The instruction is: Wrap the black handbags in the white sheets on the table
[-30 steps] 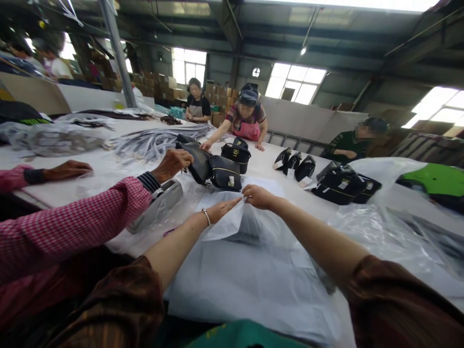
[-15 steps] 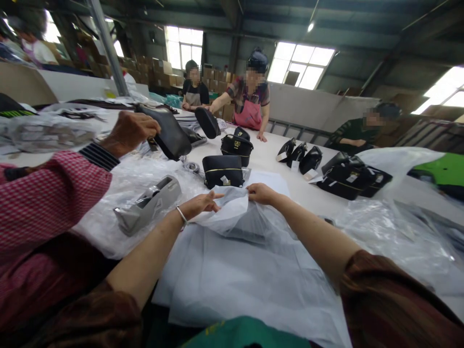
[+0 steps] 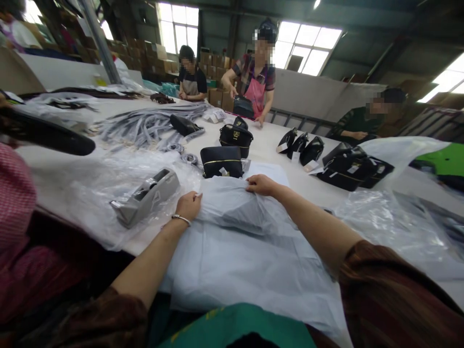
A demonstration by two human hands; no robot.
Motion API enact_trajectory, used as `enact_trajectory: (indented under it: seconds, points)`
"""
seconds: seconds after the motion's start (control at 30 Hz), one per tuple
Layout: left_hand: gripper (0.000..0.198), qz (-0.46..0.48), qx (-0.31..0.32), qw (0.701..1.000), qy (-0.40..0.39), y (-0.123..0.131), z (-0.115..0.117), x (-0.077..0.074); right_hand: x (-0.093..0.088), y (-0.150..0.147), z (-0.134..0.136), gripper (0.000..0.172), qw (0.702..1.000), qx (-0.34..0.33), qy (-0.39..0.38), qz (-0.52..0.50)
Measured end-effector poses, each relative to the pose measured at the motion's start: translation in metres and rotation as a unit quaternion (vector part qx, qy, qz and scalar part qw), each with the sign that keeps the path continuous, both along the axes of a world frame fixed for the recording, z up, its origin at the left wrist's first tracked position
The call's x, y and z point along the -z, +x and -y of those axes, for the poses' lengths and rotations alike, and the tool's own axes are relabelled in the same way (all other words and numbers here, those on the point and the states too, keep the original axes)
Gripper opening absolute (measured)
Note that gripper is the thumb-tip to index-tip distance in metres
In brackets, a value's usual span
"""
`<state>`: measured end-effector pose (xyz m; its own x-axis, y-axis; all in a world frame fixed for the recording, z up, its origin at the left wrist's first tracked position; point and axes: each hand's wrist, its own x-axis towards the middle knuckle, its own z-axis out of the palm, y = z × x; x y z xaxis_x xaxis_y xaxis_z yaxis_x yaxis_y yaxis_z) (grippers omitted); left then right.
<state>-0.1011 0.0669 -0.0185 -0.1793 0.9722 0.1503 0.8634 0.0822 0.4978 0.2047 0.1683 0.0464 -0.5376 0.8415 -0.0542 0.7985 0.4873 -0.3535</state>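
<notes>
A dark handbag-like shape (image 3: 244,215) shows through thin white tissue paper (image 3: 221,195) that lies folded over it; its details are hidden. My left hand (image 3: 189,205), with a bracelet at the wrist, is closed on the paper's left edge. At the upper right of the bundle, my right hand (image 3: 261,185) pinches the paper's far edge. More white sheets (image 3: 246,275) lie flat underneath, towards me. Just beyond the bundle stands a black handbag (image 3: 222,162) with a gold zip line and a white tag.
Left of my hand sits a grey tape dispenser (image 3: 147,198) on clear plastic (image 3: 97,179). Black bags (image 3: 346,166) stand at right, near more clear plastic (image 3: 395,227). Grey-wrapped straps (image 3: 141,123) lie behind. A co-worker (image 3: 259,72) across the table holds a black bag.
My left hand has moved left and closed on the paper, which now covers the dark shape more flatly. The neighbour's checked sleeve and black bag have moved away to the left.
</notes>
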Motion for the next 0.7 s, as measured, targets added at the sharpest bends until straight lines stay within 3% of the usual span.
enact_trajectory:
  seconds: [0.13,0.23,0.3,0.37,0.43,0.53,0.6,0.7]
  points:
    - [0.031,-0.037,-0.033,0.999,-0.008,-0.002,-0.010,0.009,0.000,0.000,-0.002,0.014,1.000,0.001,-0.009,-0.012]
    - [0.032,-0.067,-0.077,0.995,0.021,-0.003,-0.009,-0.003,-0.001,0.002,-0.003,0.014,0.999,0.011,-0.023,-0.021]
    - [0.039,-0.091,-0.088,0.986,0.112,0.001,-0.005,-0.017,-0.001,0.004,-0.004,0.016,0.999,0.009,-0.031,-0.024]
    - [0.041,-0.100,-0.020,0.968,0.230,0.015,0.000,-0.032,0.000,0.005,-0.005,0.017,0.999,0.007,-0.034,-0.027]
    - [0.036,-0.091,0.147,0.941,0.292,0.038,0.003,-0.042,0.002,0.004,-0.006,0.018,0.999,0.009,-0.033,-0.030]
    - [0.033,-0.087,0.396,0.881,0.242,0.079,-0.003,-0.043,0.004,0.002,-0.007,0.019,0.999,0.014,-0.032,-0.029]
    - [0.039,-0.112,0.447,0.871,0.171,0.100,-0.010,-0.036,0.001,0.003,-0.006,0.019,0.998,0.024,-0.040,-0.042]
    - [0.066,-0.152,0.418,0.890,0.098,0.112,-0.018,-0.025,-0.011,0.021,-0.001,0.025,0.988,0.080,-0.068,-0.114]
